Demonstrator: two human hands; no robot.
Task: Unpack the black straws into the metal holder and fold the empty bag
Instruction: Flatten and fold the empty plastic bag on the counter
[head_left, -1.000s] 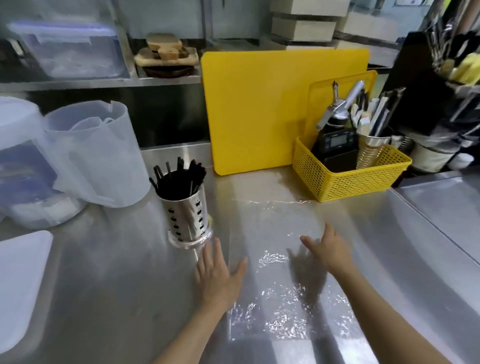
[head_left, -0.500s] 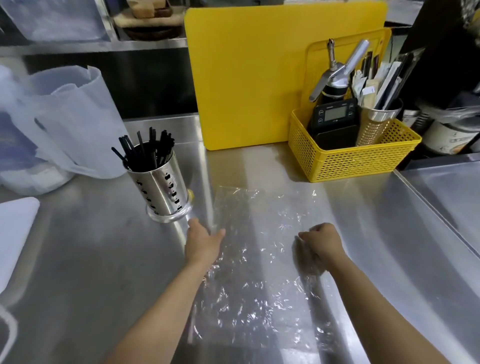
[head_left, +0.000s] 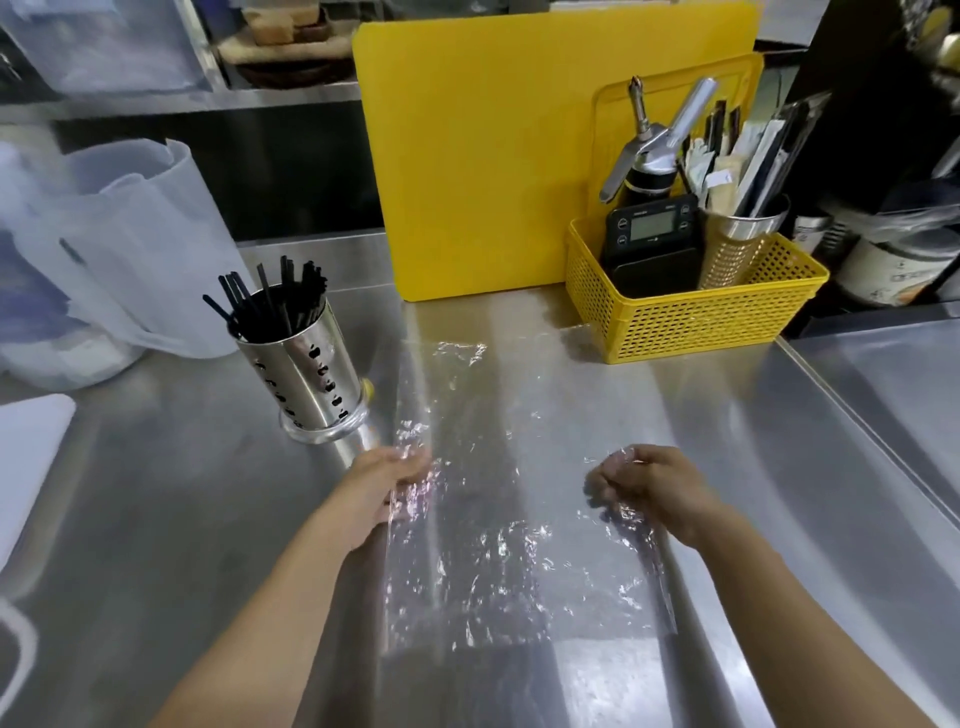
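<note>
The clear empty bag (head_left: 498, 519) lies flat and crinkled on the steel counter in front of me. My left hand (head_left: 387, 480) pinches its left edge about halfway along. At the right edge my right hand (head_left: 649, 486) is curled, fingers closed on the plastic. The black straws (head_left: 270, 306) stand upright in the perforated metal holder (head_left: 306, 384), which sits just left of the bag's far half and beyond my left hand.
A yellow cutting board (head_left: 498, 156) leans against the back wall. A yellow basket (head_left: 696, 306) with a timer, a dispenser and utensils stands at back right. Translucent plastic jugs (head_left: 130, 249) stand at left, a white tray (head_left: 26, 457) at the left edge. A counter seam (head_left: 857, 431) runs along the right.
Both hands went from lying flat on the bag to closing on its side edges. The view has tilted down and moved closer to the counter.
</note>
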